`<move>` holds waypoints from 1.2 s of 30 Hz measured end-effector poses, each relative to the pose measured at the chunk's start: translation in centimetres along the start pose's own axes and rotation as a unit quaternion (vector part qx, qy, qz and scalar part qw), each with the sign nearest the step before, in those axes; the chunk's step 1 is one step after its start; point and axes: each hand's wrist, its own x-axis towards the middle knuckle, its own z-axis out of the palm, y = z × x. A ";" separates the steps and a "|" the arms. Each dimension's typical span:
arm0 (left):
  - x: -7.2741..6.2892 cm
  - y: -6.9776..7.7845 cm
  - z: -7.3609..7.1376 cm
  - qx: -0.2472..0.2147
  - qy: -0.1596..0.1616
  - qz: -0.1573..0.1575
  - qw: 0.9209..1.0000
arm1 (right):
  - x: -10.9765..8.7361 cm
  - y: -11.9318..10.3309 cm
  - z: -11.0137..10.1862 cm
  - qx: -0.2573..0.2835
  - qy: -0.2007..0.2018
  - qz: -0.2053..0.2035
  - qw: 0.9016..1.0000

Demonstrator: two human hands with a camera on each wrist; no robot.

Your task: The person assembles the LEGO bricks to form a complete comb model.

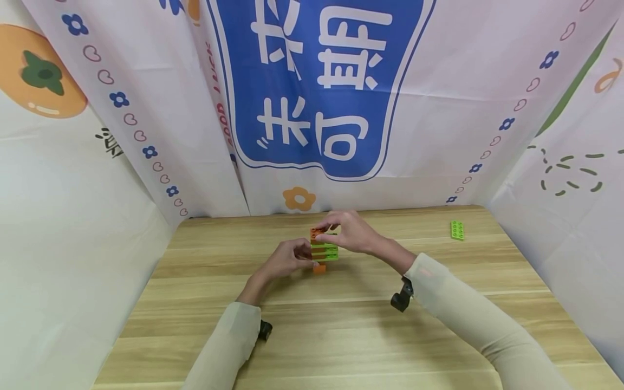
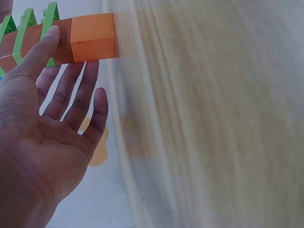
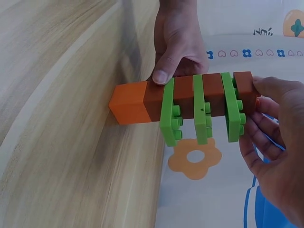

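Observation:
A tower of toy building bricks [image 1: 318,251] stands on the table, with an orange brick [image 3: 130,103] at its foot. Above that, brown bricks [image 3: 183,97] alternate with green studded plates [image 3: 200,114], which stick out to one side. My left hand [image 1: 286,258] grips the tower low down, its thumb on the lowest brown brick, as the left wrist view shows. Up at the top, my right hand [image 1: 355,233] pinches the uppermost brown brick [image 3: 245,92] between thumb and fingers. Part of those fingers is hidden behind the brick.
A loose green plate [image 1: 457,230] lies at the back right of the wooden table [image 1: 341,336]. Behind the table hangs a printed white cloth [image 1: 429,135], and similar cloth walls flank both sides.

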 end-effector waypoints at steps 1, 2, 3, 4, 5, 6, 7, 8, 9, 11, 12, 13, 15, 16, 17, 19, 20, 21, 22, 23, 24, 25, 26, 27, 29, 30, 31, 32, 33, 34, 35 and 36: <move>0.0 0.0 0.0 -0.001 0.000 0.000 1.000 | 0.0 0.0 0.0 0.001 -0.001 0.002 1.000; 0.0 0.0 0.0 0.000 0.001 -0.001 1.000 | 0.0 -0.1 -0.1 0.003 -0.002 0.004 1.000; 0.0 0.0 0.0 -0.002 0.001 -0.003 1.000 | 0.1 -0.1 -0.1 0.004 -0.002 0.006 1.000; 0.0 0.0 0.1 -0.002 0.001 -0.005 1.000 | 0.1 -0.2 -0.1 0.006 -0.003 0.007 1.000; 0.0 0.0 0.1 -0.002 0.001 -0.005 1.000 | 0.1 -0.2 -0.1 0.009 -0.004 0.008 1.000; 0.0 0.0 0.1 -0.002 0.001 -0.004 1.000 | 0.1 -0.2 -0.1 0.012 -0.004 0.009 1.000; 0.0 0.0 0.1 -0.002 0.001 -0.003 1.000 | 0.1 -0.2 -0.2 0.015 -0.006 0.010 1.000; 0.1 0.0 0.1 -0.001 0.001 -0.003 1.000 | 0.1 -0.2 -0.2 0.015 -0.007 0.013 1.000; 0.1 -0.1 0.1 0.000 0.001 -0.001 1.000 | 0.1 -0.2 -0.2 0.015 -0.008 0.015 1.000; 0.1 0.0 0.0 0.003 0.002 0.001 1.000 | 0.2 -0.2 -0.2 0.016 -0.009 0.020 1.000; 0.1 0.0 0.0 0.003 0.002 0.003 1.000 | 0.2 -0.3 -0.3 0.017 -0.010 0.021 1.000; 0.1 0.0 0.0 0.003 0.003 0.002 1.000 | 0.3 -0.3 -0.3 0.018 -0.010 0.022 1.000; 0.1 0.1 -0.1 0.005 0.004 0.004 1.000 | 0.4 -0.4 -0.4 0.017 -0.011 0.021 1.000; 0.1 0.1 -0.1 0.005 0.005 0.004 1.000 | 0.4 -0.5 -0.4 0.017 -0.011 0.021 1.000; 0.1 0.1 -0.1 0.004 0.005 0.003 1.000 | 0.5 -0.5 -0.4 0.017 -0.012 0.020 1.000; 0.1 0.1 -0.2 0.001 0.003 0.003 1.000 | 0.5 -0.5 -0.4 0.015 -0.015 0.020 1.000; 0.1 0.1 -0.2 0.001 0.002 0.003 1.000 | 0.5 -0.5 -0.3 0.015 -0.015 0.020 1.000; 0.1 0.1 -0.2 0.000 0.002 0.002 1.000 | 0.5 -0.5 -0.3 0.015 -0.017 0.020 1.000; 0.1 0.0 -0.1 -0.001 0.001 0.002 1.000 | 0.5 -0.5 -0.3 0.013 -0.018 0.020 1.000; 0.2 0.0 -0.1 -0.002 0.001 0.002 1.000 | 0.5 -0.4 -0.3 0.013 -0.019 0.018 1.000; 0.2 -0.1 -0.1 -0.003 0.000 0.002 1.000 | 0.5 -0.4 -0.2 0.012 -0.021 0.016 1.000; 0.2 -0.1 -0.1 -0.003 0.001 0.002 1.000 | 0.4 -0.4 -0.2 0.011 -0.021 0.013 1.000; 0.2 -0.1 -0.1 -0.004 0.001 0.002 1.000 | 0.4 -0.5 -0.2 0.011 -0.022 0.010 1.000; 0.2 -0.2 -0.1 -0.006 0.002 0.002 1.000 | 0.4 -0.5 -0.2 0.010 -0.022 0.007 1.000; 0.2 -0.2 0.0 -0.007 0.002 0.002 1.000 | 0.3 -0.5 -0.1 0.009 -0.021 0.003 1.000; 0.2 -0.3 0.0 -0.009 0.002 0.003 1.000 | 0.3 -0.5 0.0 0.009 -0.019 0.002 1.000; 0.2 -0.3 0.0 -0.010 0.002 0.004 1.000 | 0.3 -0.4 0.0 0.009 -0.018 0.002 1.000; 0.2 -0.3 0.0 -0.011 0.002 0.003 1.000 | 0.2 -0.4 0.0 0.009 -0.016 0.003 1.000; 0.2 -0.3 0.0 -0.012 0.001 0.003 1.000 | 0.2 -0.4 0.1 0.009 -0.014 0.005 1.000; 0.2 -0.3 0.0 -0.013 0.000 0.002 1.000 | 0.2 -0.4 0.1 0.009 -0.012 0.006 1.000; 0.2 -0.3 0.0 -0.014 -0.001 0.002 1.000 | 0.1 -0.4 0.1 0.010 -0.010 0.007 1.000; 0.2 -0.2 0.1 -0.015 -0.001 0.002 1.000 | 0.1 -0.4 0.2 0.012 -0.007 0.011 1.000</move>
